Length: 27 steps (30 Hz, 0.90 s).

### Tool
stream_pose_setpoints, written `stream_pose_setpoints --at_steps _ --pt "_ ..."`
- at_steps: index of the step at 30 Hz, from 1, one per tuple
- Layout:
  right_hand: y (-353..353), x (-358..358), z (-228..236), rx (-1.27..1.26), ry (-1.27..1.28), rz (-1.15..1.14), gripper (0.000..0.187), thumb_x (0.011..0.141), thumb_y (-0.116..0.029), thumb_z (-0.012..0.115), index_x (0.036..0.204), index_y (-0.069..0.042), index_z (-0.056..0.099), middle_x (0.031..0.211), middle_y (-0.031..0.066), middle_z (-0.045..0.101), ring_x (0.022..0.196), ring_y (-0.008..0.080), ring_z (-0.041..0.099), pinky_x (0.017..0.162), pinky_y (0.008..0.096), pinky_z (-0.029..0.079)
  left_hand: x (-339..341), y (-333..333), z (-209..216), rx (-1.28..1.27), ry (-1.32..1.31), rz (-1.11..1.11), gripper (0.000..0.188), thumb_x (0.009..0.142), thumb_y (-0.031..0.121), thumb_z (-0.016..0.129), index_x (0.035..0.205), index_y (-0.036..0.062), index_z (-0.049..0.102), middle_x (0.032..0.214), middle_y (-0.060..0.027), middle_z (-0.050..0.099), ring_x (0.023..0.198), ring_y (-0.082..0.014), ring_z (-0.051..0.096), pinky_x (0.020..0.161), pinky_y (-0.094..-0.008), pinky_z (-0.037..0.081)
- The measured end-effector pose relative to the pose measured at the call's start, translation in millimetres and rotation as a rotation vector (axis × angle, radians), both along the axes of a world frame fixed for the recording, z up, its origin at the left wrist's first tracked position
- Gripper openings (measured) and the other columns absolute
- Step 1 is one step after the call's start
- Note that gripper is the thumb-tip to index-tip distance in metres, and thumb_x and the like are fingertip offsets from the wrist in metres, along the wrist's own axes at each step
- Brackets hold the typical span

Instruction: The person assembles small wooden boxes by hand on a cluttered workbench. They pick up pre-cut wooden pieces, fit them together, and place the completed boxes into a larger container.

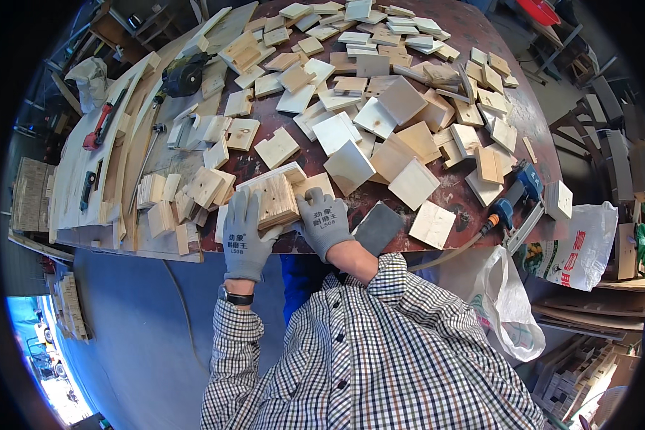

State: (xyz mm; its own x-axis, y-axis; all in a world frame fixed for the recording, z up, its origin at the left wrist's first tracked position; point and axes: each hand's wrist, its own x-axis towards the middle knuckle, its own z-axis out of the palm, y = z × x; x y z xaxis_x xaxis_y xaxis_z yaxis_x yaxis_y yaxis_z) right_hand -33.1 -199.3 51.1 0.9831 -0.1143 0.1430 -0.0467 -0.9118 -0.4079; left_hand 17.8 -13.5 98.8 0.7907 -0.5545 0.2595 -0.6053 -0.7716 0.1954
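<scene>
My left hand (247,233), in a grey work glove, is closed on the left end of a small stack of pale wooden boards (278,199) at the table's near edge. Its fingers reach up the side and its thumb lies along the front. My right hand (326,223), gloved alike, has its fingers curled against the stack's right end; its fingertips are partly hidden. Just beyond that hand lies another wooden piece (314,185). A dark grey flat pad (382,229) rests on the table to its right.
Many loose wooden pieces (337,132) cover the dark red table (451,222). On the right lies a blue nail gun (516,193) with a hose. Long boards (86,175), a red-handled tool (102,125) and a black tool (184,75) are at left. Plastic bags (505,304) hang at right.
</scene>
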Motion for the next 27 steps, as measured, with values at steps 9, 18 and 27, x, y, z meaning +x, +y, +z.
stream_pose_setpoints --at_steps 9,18,27 --pt "-2 -5 -11 0.155 -0.099 -0.03 0.041 0.084 -0.032 0.077 0.123 -0.022 0.067 0.123 0.0031 0.064 0.105 0.0298 0.063 0.086 0.0483 0.046 -1 4 -5 0.025 0.044 0.002 0.089 0.076 0.011 0.084 0.155 0.0027 0.043 0.161 -0.0177 0.042 0.146 -0.0396 0.043 0.12 -0.0464 0.038" --pt "-6 0 8 0.998 0.302 -0.013 0.043 0.092 -0.018 0.069 0.135 -0.011 0.064 0.118 0.0107 0.073 0.104 0.0337 0.071 0.087 0.0397 0.056 0 9 -3 -0.014 -0.026 -0.009 0.085 0.075 0.015 0.085 0.15 -0.0001 0.049 0.152 -0.0194 0.053 0.138 -0.0398 0.052 0.117 -0.0469 0.041" --pt "-30 -3 20 1.709 0.27 0.049 0.067 0.085 -0.007 0.074 0.148 0.002 0.053 0.094 0.005 0.068 0.08 0.0094 0.061 0.07 0.025 0.05 -10 -6 -5 -0.25 -0.022 0.021 0.091 0.075 0.025 0.091 0.15 -0.0005 0.047 0.138 -0.0231 0.061 0.128 -0.0409 0.06 0.107 -0.0469 0.05"
